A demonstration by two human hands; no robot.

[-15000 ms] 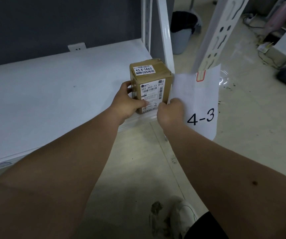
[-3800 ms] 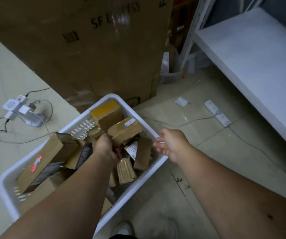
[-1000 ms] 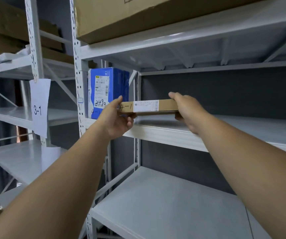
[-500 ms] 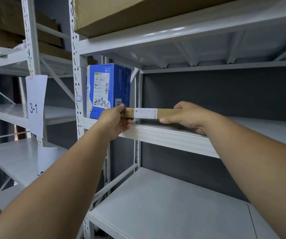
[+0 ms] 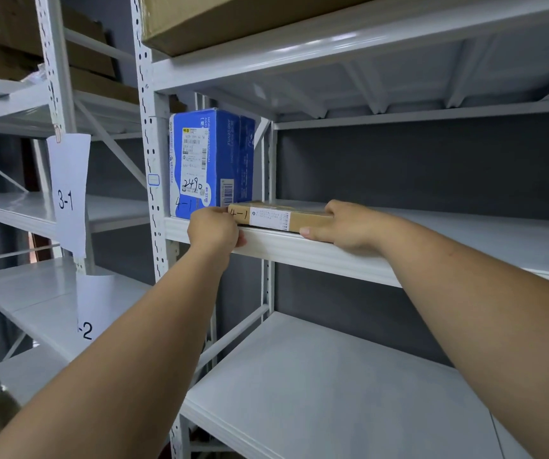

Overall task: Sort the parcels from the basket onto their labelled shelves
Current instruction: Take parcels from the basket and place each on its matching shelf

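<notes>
A flat brown parcel marked "4-1" with a white label lies on the front edge of a white metal shelf, right beside a tall blue box that also bears "4-1". My left hand grips the parcel's left end. Over its right end lies my right hand, fingers on top and thumb along the front edge. The basket is out of view.
A lower white shelf runs below. A paper tag "3-1" hangs on the left rack's post, with a second tag ending in "-2" under it. A big cardboard carton sits on the shelf above.
The parcel has come down from the air onto the shelf edge beside the blue box. Both hands stayed on its ends.
</notes>
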